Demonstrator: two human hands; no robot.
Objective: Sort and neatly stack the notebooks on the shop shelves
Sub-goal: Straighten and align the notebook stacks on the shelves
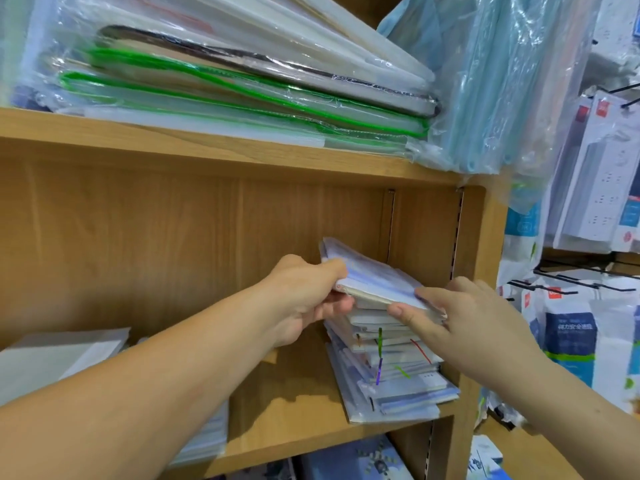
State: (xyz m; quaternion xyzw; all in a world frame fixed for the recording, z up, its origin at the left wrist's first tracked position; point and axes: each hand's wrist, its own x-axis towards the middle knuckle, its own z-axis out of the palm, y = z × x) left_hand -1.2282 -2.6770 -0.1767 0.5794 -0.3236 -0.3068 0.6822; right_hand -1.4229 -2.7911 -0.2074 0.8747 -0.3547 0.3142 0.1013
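A stack of plastic-wrapped notebooks (pixel 394 372) stands at the right end of the middle wooden shelf (pixel 304 434), against the side panel. On top of the stack lies a small bundle of pale notebooks (pixel 377 278). My left hand (pixel 308 299) grips the bundle's left edge, thumb on top and fingers underneath. My right hand (pixel 460 317) pinches its right front corner between thumb and fingers. A second, lower pile of wrapped notebooks (pixel 59 355) sits at the shelf's left end, partly hidden by my left forearm.
The shelf above holds green- and black-edged zip folders in plastic (pixel 242 81), and pale blue wrapped folders (pixel 485 91) overhang its right end. Packaged power strips (pixel 595 181) hang on hooks to the right. More blue-covered goods (pixel 349 459) lie on the shelf below.
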